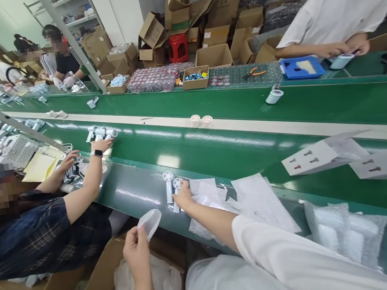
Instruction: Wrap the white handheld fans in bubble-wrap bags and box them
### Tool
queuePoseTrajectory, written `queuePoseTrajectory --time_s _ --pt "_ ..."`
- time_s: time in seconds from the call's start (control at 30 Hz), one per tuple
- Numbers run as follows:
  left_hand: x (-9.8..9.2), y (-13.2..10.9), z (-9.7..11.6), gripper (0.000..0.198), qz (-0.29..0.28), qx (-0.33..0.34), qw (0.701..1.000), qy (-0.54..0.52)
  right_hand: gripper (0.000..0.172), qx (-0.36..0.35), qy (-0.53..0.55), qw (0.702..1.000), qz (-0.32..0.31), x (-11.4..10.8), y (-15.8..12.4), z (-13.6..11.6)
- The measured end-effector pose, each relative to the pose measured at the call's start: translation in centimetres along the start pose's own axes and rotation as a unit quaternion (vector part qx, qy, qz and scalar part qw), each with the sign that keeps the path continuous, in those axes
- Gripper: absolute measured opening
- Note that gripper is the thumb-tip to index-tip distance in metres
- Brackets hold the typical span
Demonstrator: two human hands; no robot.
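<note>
My left hand (136, 251) pinches a translucent white plastic bag (151, 222) by its edge, above an open cardboard box (87, 289) full of similar bags. On the grey bench ledge, my right hand (184, 196) has its fingers closed on a small white handheld fan (177, 184). A second handheld fan (169, 188) lies just left of it, apart from my fingers. Flat bubble-wrap bags (262, 202) are spread right of that hand, partly under my forearm. Farther right lie wrapped white items (349, 231) in bubble bags.
A green conveyor belt (237, 146) runs beyond the ledge, carrying white printed boxes (320, 153) and a white fan part (274, 95). At left, a co-worker's hand (102, 146) touches a group of fans (105, 132). Across the belt another person (333, 12) handles a white part.
</note>
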State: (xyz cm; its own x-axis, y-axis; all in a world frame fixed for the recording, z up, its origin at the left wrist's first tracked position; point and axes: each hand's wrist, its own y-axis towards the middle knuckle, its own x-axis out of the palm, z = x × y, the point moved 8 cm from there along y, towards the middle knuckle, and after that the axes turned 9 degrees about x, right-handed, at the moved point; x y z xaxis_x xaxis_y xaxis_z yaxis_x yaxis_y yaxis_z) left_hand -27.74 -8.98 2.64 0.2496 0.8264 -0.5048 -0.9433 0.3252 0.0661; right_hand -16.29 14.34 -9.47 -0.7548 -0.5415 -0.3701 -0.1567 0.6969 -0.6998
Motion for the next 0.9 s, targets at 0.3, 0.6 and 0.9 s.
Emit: queuePoseTrajectory --time_s 0.3,0.6,0.9 --pt "6.1 1.4 1.0 0.030 -0.108 0.077 0.991 0.035 0.067 -0.107 0.163 0.971 -0.138 -6.2 -7.0 -1.3" --pt "10.4 -3.6 3.8 0.039 -0.280 -0.059 0.940 -0.188 0.089 0.081 0.195 0.789 -0.577 -6.9 -14.1 4.0" --pt "7.7 -10.1 12.9 0.019 -0.239 0.462 0.854 -0.013 0.048 0.056 0.221 0.877 -0.423 -13.1 -14.9 7.7"
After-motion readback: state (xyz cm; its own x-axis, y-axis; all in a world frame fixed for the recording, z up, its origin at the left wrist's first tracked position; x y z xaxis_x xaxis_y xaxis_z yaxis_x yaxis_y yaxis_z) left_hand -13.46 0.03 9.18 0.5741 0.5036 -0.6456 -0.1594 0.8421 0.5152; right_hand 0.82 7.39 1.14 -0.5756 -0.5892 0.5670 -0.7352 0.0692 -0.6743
